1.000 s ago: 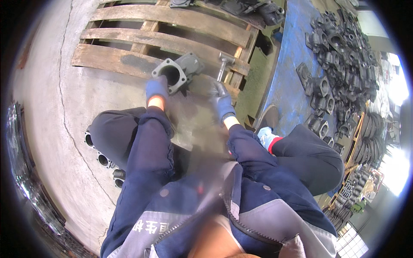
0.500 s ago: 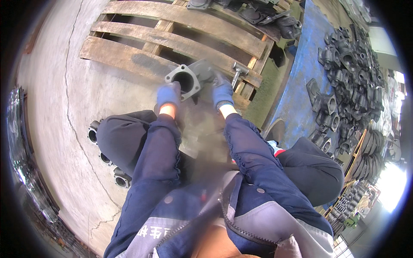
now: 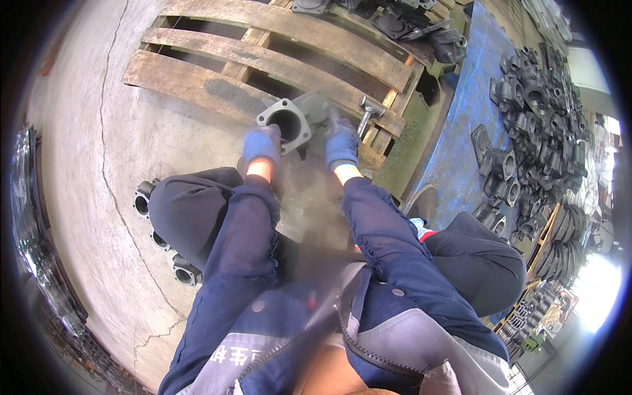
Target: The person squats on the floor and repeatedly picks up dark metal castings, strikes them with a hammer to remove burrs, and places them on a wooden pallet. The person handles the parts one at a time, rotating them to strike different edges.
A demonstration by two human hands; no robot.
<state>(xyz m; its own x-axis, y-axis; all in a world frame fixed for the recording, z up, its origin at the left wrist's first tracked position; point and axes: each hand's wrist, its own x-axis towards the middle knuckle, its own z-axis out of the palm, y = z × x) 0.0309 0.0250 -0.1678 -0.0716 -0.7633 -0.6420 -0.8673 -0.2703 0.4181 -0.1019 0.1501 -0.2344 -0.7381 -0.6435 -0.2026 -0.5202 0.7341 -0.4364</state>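
A grey metal pipe casting (image 3: 313,105) with a square bolt-hole flange is held up between my hands, beside the near edge of the wooden pallet. My left hand (image 3: 262,141), in a blue glove, grips the flange from the left, its thumb at the round opening. On the other side, my right hand (image 3: 342,140), gloved alike, is closed around the far end of the casting, though its fingertips are partly hidden. Just right of that hand, a metal hammer (image 3: 364,120) rests on the pallet, head away from me.
The slatted wooden pallet (image 3: 197,49) spans the top, with dark castings (image 3: 395,25) beyond it. On the right, a blue sheet (image 3: 454,138) borders a large heap of black castings (image 3: 533,99). Several flanged castings (image 3: 185,271) stand on the floor beside my left knee.
Both hands keep their hold on the casting. Its flange has turned slightly and sits a little further right in view. The pallet and hammer also appear shifted slightly as the view moves.
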